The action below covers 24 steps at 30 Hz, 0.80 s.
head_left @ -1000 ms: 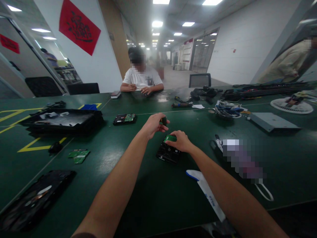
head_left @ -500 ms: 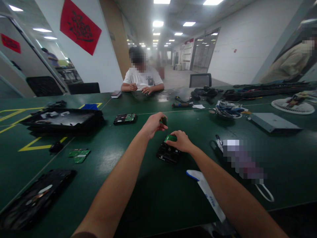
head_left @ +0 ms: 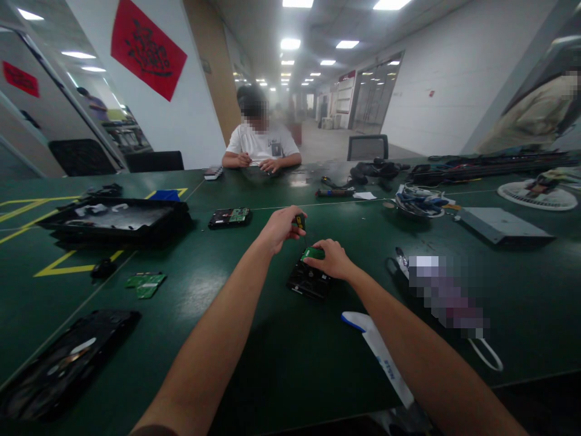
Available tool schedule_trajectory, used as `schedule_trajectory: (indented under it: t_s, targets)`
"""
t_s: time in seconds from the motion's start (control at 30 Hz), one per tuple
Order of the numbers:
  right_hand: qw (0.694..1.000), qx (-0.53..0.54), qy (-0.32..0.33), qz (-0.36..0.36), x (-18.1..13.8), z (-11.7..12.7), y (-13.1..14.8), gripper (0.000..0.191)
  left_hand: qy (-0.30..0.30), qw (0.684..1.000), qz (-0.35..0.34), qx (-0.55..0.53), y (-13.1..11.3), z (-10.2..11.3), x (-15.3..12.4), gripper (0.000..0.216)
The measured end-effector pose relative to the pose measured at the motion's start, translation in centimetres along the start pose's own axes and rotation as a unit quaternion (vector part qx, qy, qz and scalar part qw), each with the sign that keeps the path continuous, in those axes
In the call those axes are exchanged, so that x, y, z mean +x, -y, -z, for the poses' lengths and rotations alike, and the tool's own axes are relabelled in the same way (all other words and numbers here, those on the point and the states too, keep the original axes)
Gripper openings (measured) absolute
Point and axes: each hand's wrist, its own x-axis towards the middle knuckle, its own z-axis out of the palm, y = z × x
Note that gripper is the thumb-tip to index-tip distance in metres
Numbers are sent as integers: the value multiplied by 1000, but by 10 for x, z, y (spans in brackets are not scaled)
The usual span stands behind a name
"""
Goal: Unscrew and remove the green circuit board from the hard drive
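Note:
In front of me a black hard drive lies on the green table, a green circuit board at its far end. My left hand is closed around the dark, yellow-marked handle of a screwdriver. Its thin shaft points down at the drive's far edge; whether the tip sits in a screw is too small to see. My right hand grips the hard drive from the right, thumb and fingers over the circuit board.
Another hard drive lies farther back. To the left are loose circuit boards, a black tray and an opened black device. A white-handled tool lies under my right forearm. Across the table sits a person.
The screwdriver handle has turned slightly in my left hand, so its yellow marking now shows. My right hand and the hard drive stay in place.

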Motion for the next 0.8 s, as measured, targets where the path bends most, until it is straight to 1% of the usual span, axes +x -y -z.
schedule_trajectory:
  t_s: [0.13, 0.2, 0.3, 0.37, 0.43, 0.53, 0.6, 0.67, 0.77, 0.8]
  targets:
    - [1000, -2, -2, -3, 0, 0, 1, 64, 57, 998, 24, -26, 0, -1, 0, 23]
    - [1000, -3, -4, -3, 0, -1, 1, 63, 48, 998, 30, -35, 1, -1, 1, 21]
    - [1000, -2, -8, -1, 0, -1, 1, 61, -7, 1000, 13, -13, 1, -1, 2, 21]
    - [1000, 1, -5, 0, 0, 0, 1, 61, -26, 1000, -1, 5, 1, 0, 2, 23]
    - [1000, 2, -4, 0, 0, 0, 1, 61, -12, 1000, -3, 5, 1, 0, 2, 23]
    - [1000, -2, -6, -1, 0, 0, 1, 62, 34, 999, 7, -21, 1, 0, 1, 22]
    - [1000, -2, -5, -2, 1, -1, 1, 62, 52, 998, 13, -36, 2, 0, 2, 22]
    - [1000, -1, -5, -2, 1, -1, 1, 61, 41, 999, 7, -34, 3, 0, 3, 22]
    - [1000, 1, -6, -2, 1, -2, 0, 63, 6, 1000, -16, -12, 4, 0, 4, 23]
    - [1000, 3, -6, -2, 1, -2, -1, 63, 5, 1000, -20, -6, 4, 0, 3, 24]
